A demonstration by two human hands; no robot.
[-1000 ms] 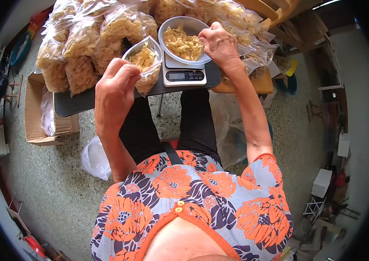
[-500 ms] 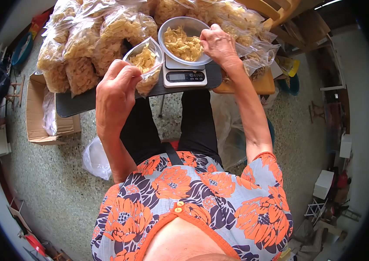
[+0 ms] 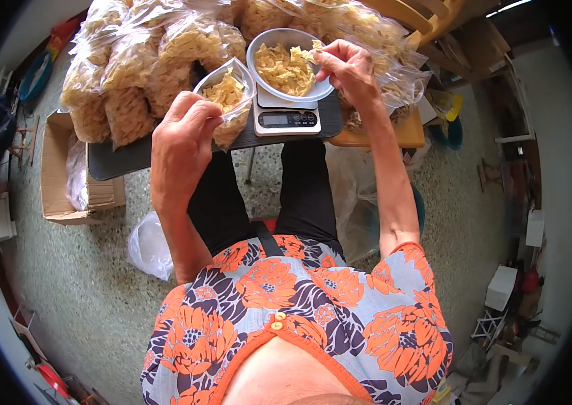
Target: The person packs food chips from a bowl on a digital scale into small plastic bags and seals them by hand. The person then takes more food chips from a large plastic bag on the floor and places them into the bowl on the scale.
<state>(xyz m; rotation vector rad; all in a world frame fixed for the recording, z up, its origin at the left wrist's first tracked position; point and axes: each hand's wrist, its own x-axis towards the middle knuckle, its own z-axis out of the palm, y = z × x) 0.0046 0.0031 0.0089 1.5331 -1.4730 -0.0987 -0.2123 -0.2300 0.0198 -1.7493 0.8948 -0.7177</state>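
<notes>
My left hand [image 3: 183,145] pinches the rim of a clear plastic bag [image 3: 230,108], which stands with its mouth apart and yellowish dried flakes inside. Over the right rim of a translucent bowl [image 3: 256,71], my right hand [image 3: 352,71] holds a few dried flakes [image 3: 316,48] between thumb and fingers. More of the same pale yellow flakes [image 3: 284,71] lie in the bowl. The bowl rests on a white digital kitchen scale [image 3: 287,130]; its display is too dim to read. The bag is just left of the scale.
Filled bags [image 3: 127,64] of flakes are piled behind and left on the dark tabletop [image 3: 114,163]. More filled bags [image 3: 384,50] lie at the back right, by a yellow-orange stool [image 3: 411,131]. A cardboard box [image 3: 63,175] and a plastic bag [image 3: 151,246] are on the floor.
My right hand has lifted slightly and shifted right, out of the bowl's flakes, with a few flakes now showing at its fingertips. My left hand still holds the bag in nearly the same place.
</notes>
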